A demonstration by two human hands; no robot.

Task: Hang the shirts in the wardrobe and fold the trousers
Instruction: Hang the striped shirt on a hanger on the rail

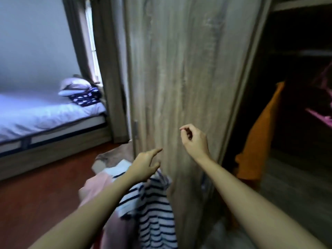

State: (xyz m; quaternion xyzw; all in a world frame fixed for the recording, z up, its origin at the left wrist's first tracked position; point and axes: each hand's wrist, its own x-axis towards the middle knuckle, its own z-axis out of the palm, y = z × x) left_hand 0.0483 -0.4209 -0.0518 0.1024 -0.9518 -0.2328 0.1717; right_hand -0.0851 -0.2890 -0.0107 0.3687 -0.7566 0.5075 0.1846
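Observation:
A heap of clothes lies low in the middle, with a white shirt with dark blue stripes (pixel 154 209) on top and a pale pink garment (pixel 97 186) to its left. My left hand (pixel 143 167) hovers over the heap with the forefinger stretched out towards the wardrobe door (pixel 183 72); it holds nothing. My right hand (pixel 195 139) is raised in front of the door, fingers loosely curled, thumb and forefinger close together, with nothing visible between them. An orange garment (pixel 258 141) hangs inside the open wardrobe on the right.
The dark wardrobe interior (pixel 296 69) opens at the right, with pink hangers (pixel 321 115) at its far edge. A bed (pixel 45 115) with pillows and a folded dark blue patterned cloth (pixel 86 98) stands at the left. Red-brown floor (pixel 39 198) lies between.

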